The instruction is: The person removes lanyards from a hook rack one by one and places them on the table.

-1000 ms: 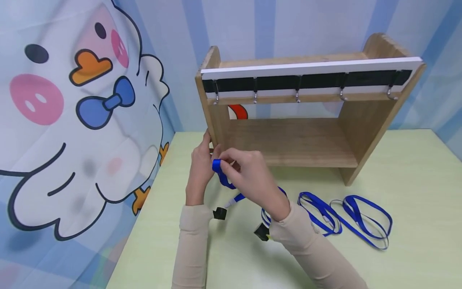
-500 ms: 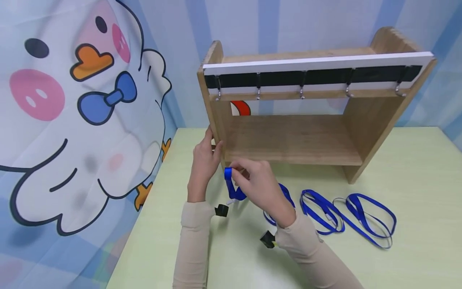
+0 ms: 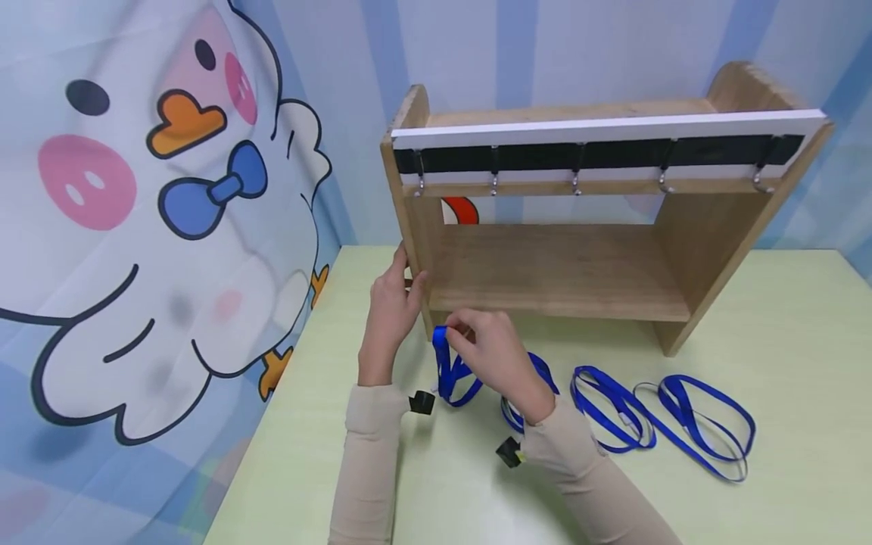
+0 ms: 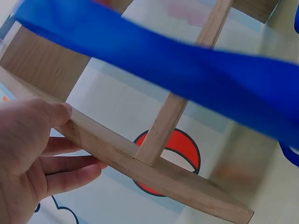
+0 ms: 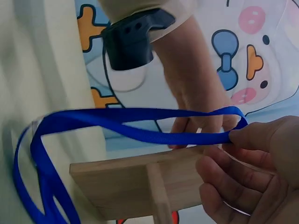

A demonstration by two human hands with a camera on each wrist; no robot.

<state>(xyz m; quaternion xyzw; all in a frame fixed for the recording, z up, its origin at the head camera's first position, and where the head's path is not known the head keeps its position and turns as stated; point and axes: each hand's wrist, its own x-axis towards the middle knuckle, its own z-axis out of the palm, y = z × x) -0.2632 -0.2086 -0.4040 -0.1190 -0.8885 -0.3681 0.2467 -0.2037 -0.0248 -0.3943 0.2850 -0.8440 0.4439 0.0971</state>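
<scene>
Lanyards [image 3: 654, 412] lie before the rack [image 3: 579, 227] on the table [image 3: 783, 341].

two blue lanyards [image 3: 664, 412] on green table [image 3: 783, 363] | cartoon duck backdrop [image 3: 157, 219] left

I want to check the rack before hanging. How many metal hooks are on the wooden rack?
5, all empty, in a row under the black strip of the wooden rack: far left, next, middle, then, far right. None looks hidden.

Both hands are raised close together, left hand [image 3: 390, 303] fingers gripping, right hand [image 3: 496, 357] fingertips pinching.
</scene>
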